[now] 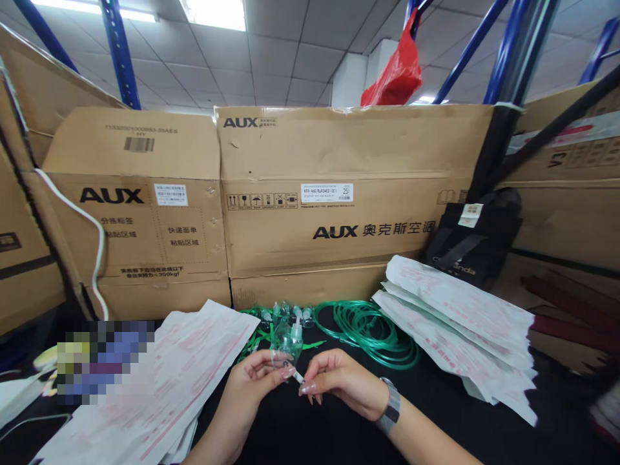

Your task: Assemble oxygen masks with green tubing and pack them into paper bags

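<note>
My left hand is closed around a clear green mask, probably an oxygen mask, with its connector pointing up and away from me. A small white strip sticks out from the mask between my two hands. My right hand, wearing a grey watch band, pinches at the end of that strip with thumb and forefinger. Just beyond the hands lie several more clear masks with green straps. A coil of green tubing rests to their right.
White printed paper pouches lie at the left, and another stack of pouches at the right. Cardboard boxes wall off the back of the black table. A black bag leans at the right rear; a white cable hangs left.
</note>
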Motion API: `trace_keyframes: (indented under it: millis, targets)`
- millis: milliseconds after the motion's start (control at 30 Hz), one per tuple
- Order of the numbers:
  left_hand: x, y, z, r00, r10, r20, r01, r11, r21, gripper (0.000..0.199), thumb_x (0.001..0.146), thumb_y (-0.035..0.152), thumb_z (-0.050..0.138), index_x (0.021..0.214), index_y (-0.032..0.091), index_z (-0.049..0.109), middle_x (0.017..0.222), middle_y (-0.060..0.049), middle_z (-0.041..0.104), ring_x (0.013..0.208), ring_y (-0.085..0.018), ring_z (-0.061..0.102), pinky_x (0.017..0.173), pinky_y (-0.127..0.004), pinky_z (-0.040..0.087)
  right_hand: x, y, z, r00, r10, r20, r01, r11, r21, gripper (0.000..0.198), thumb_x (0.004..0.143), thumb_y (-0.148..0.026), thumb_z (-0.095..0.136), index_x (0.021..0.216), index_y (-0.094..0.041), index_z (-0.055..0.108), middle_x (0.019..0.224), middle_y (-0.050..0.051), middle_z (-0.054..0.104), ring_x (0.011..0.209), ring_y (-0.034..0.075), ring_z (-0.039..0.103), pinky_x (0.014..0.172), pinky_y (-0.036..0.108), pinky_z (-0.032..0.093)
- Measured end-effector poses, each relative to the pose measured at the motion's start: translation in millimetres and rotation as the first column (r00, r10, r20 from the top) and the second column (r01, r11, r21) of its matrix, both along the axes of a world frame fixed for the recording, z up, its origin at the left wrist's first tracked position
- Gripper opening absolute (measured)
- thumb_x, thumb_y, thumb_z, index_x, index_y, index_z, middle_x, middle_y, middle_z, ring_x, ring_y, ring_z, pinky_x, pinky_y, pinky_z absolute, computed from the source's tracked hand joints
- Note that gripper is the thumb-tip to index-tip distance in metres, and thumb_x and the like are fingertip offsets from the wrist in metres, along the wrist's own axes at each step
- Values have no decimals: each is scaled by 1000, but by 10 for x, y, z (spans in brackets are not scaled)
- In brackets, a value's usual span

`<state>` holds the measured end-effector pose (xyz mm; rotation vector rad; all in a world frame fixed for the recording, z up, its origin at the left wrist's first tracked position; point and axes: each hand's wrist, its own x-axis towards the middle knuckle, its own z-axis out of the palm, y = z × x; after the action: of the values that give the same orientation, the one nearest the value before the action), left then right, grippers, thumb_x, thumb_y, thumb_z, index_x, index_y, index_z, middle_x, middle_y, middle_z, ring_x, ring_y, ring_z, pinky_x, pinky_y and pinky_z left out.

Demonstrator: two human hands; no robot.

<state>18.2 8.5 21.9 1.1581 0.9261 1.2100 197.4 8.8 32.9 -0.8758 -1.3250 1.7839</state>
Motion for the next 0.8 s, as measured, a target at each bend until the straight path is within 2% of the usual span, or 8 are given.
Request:
trace_keyframes:
  millis: [233,433,800]
  targets:
    - [16,-74,97,998,-29,55,34,995,-94,33,57,43,68,75,16,70,78,-8,69,77,-21,61,70,-31,49,-10,-14,6,999,-29,21,30,999,-41,7,54,-14,70,58,-10,67,58,3,66,50,8,55,51,20,38]
    - [6,-49,71,998,-19,57,25,994,-106,33,56,42,69,74,15,71,80,-9,70,76,-20,61,68,-30,49,-13,-9,-9,998,-34,61,37,998,-45,6,54,-14,68,58,-10,67,58,3,66,49,8,54,51,20,38]
    - [9,-43,52,999,-26,30,29,993,-118,24,55,36,72,66,14,70,69,-5,67,68,-16,59,63,-24,47,-23,-20,8,988,-72,139,84,993,-86,9,54,-9,59,55,-11,68,55,3,66,42,4,51,44,15,35]
